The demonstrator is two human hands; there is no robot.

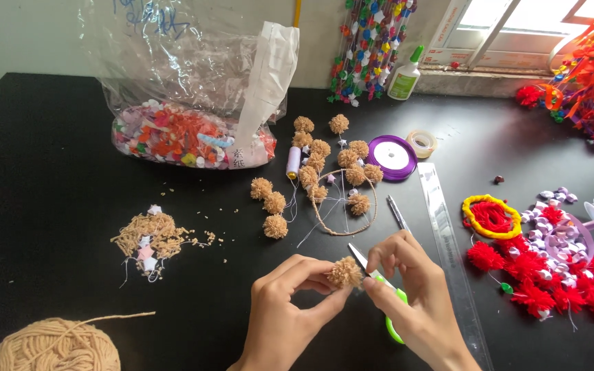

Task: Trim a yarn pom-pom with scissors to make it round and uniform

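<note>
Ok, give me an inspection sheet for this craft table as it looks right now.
Surface: black table, tan yarn clippings scattered.
Job's things: tan pompom; scissors with green handles.
Clutter: more tan pompoms, yarn ball, plastic bag of coloured bits, purple ribbon spool, tape roll, ruler, red pompoms, glue bottle.
Hands: left hand pinches the pompom; right hand holds the scissors.
Cables: nothing seen.
Surroundings: window sill, hanging decorations.

A fluffy tan pompom [344, 273] sits just left of small green scissors [379, 292], touching their open blades.
</note>
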